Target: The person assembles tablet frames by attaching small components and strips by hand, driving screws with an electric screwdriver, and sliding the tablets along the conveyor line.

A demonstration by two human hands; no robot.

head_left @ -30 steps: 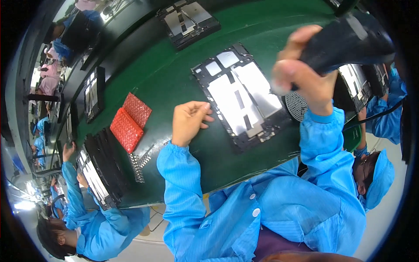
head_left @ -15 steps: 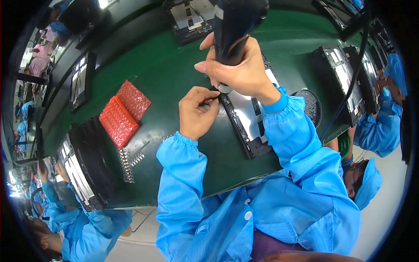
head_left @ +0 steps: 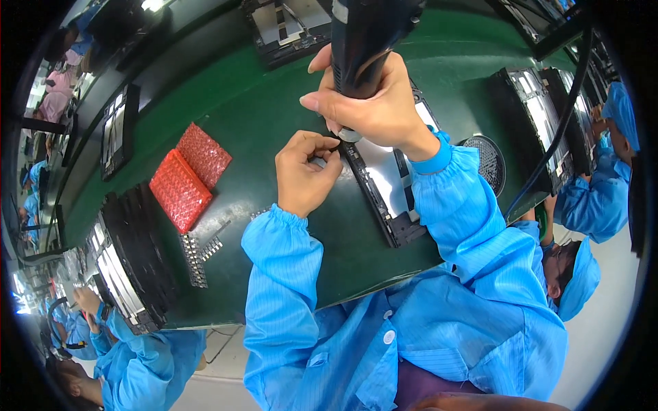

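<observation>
1. I see the right hand (head_left: 384, 106) wrapped around a black tool (head_left: 367, 48), its tip at the left edge of the black-framed unit (head_left: 384, 185).
2. The left hand (head_left: 307, 171) gathers its fingertips alongside; I can't tell what they pinch.
3. The unit lies on the green bench (head_left: 356, 259); edge work looks underway, its remainder unclear.

Bright indoor light covers the green table (head_left: 349, 264); white glare appears on the device (head_left: 385, 172) lying upon it. A lamp (head_left: 152, 5) beyond the table's far left side is overexposed. Fisheye distortion curves the table's far edge; left of it, the background is indistinct.
</observation>
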